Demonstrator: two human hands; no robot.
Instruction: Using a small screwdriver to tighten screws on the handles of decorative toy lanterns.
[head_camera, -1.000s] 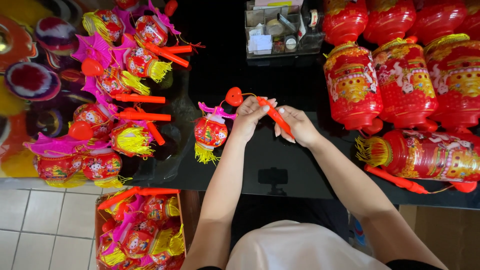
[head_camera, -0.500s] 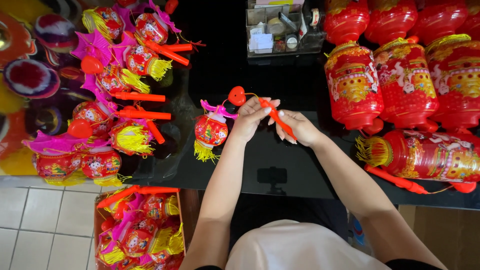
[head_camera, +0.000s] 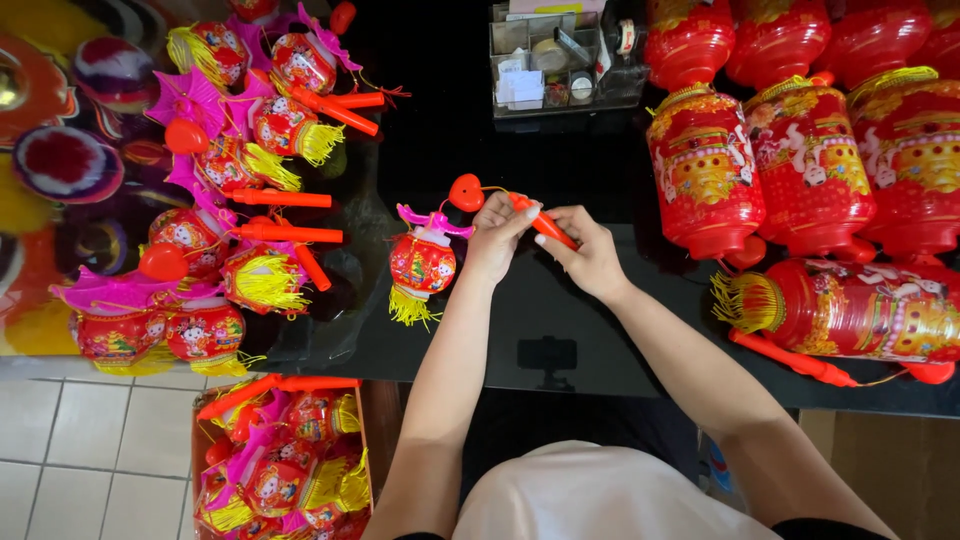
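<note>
An orange handle stick (head_camera: 538, 222) lies slantwise above the middle of the black glossy table (head_camera: 500, 330), pinched at both ends: the left hand (head_camera: 497, 235) closes its fingers round the upper end, the right hand (head_camera: 590, 252) grips the lower end between thumb and fingertips. From the upper end a thin wire curves to a red heart-shaped piece (head_camera: 465, 192), and just below it lies a small red lantern (head_camera: 422, 262) with a pink top and a yellow tassel, its side just beside the left hand; whether it rests on the table or hangs cannot be told. Around the hands the dark tabletop is bare, an open strip running from the near edge, where both forearms cross it, up to a clear plastic organiser box (head_camera: 560, 55) at the far side. To the left this open patch ends at a crowded heap of small lanterns (head_camera: 230, 200) with orange sticks and yellow fringes, near but apart from the held one. To the right stand tall red cylinder lanterns (head_camera: 800, 150) in a row, with another one lying on its side (head_camera: 860, 310) near the right forearm. Below the table's near edge, at the left, a cardboard box (head_camera: 280, 460) packed with more small lanterns sits on the tiled floor (head_camera: 80, 450).
</note>
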